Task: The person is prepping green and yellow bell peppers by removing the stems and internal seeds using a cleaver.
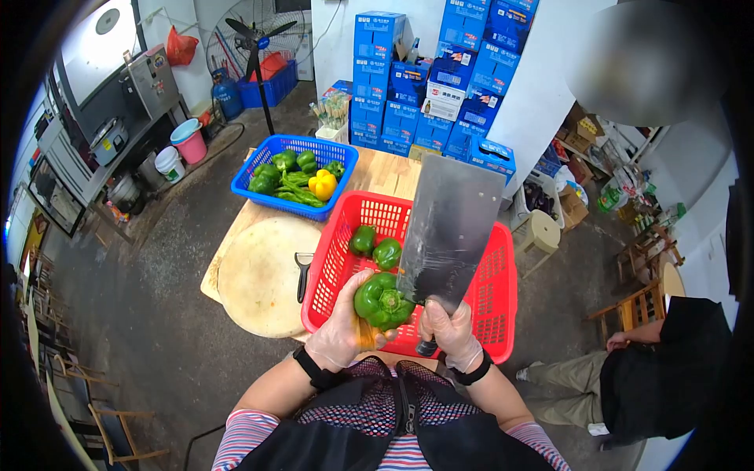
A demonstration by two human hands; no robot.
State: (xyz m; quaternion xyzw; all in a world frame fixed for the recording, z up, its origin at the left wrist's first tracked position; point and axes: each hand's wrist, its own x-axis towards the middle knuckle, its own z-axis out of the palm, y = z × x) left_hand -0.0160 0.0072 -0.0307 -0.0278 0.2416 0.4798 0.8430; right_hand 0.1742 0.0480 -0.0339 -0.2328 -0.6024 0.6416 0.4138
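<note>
Gloved left hand (339, 334) has its fingers wrapped around a glossy green bell pepper (382, 301), held over the near rim of a red basket (503, 298). Right hand (453, 334) fingers are clamped on the handle of a broad steel cleaver (449, 228), its edge against the pepper. Two more green peppers (375, 246) lie in the basket. On the desk (389, 174): a round cutting board (259, 276), a black peeler (302, 275), and a blue basket (259, 153) with green peppers and one yellow pepper (323, 184). The writing on the stacked blue boxes (440, 78) is unreadable.

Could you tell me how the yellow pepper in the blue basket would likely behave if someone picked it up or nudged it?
The yellow pepper looks plump and hollow-bodied, so probably light for its size and firm rather than floppy. Its glossy skin suggests it could be a little slippery. Resting atop the green peppers in the blue basket, its rounded shape might roll off the heap if nudged.
</note>
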